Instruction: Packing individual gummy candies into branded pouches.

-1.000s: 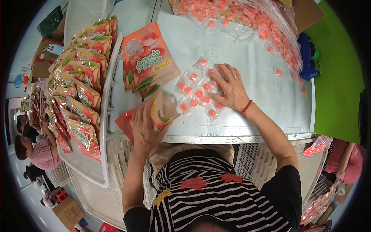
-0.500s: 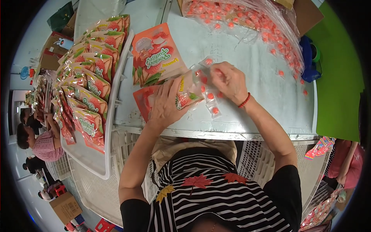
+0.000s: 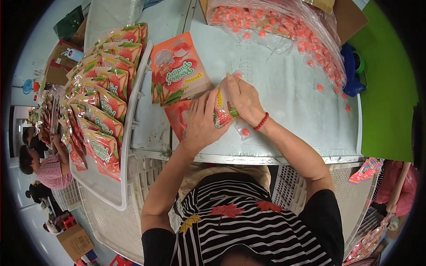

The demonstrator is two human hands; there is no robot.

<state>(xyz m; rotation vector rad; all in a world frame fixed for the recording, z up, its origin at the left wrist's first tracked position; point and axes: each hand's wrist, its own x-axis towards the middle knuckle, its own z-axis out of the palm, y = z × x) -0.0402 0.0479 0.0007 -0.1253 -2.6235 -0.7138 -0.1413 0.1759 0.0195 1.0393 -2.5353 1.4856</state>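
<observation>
An orange-pink candy pouch [image 3: 178, 116] with a clear part lies slanted on the pale table under both my hands. My left hand [image 3: 202, 124] grips its middle, fingers bent over the printed front. At the pouch's right end my right hand [image 3: 246, 99], with a red bead bracelet, closes on the edge; its palm side is hidden. A small wrapped red candy [image 3: 245, 132] lies by my right wrist, and another candy [image 3: 238, 75] shows partly beyond my right fingertips. A second pouch [image 3: 178, 66] lies flat just beyond the first.
On the left, a white tray [image 3: 124, 177] holds a row of upright pouches [image 3: 104, 111]. A heap of wrapped candies [image 3: 284, 26] spills from a plastic-lined carton [image 3: 350, 20] at the far right. Beside it sits a blue object [image 3: 353, 71]. Other people work at the far left and right.
My right hand has moved left and down from the loose candies onto the pouch's right end. Several candies there are now out of sight. My left hand and the pouch have shifted slightly right.
</observation>
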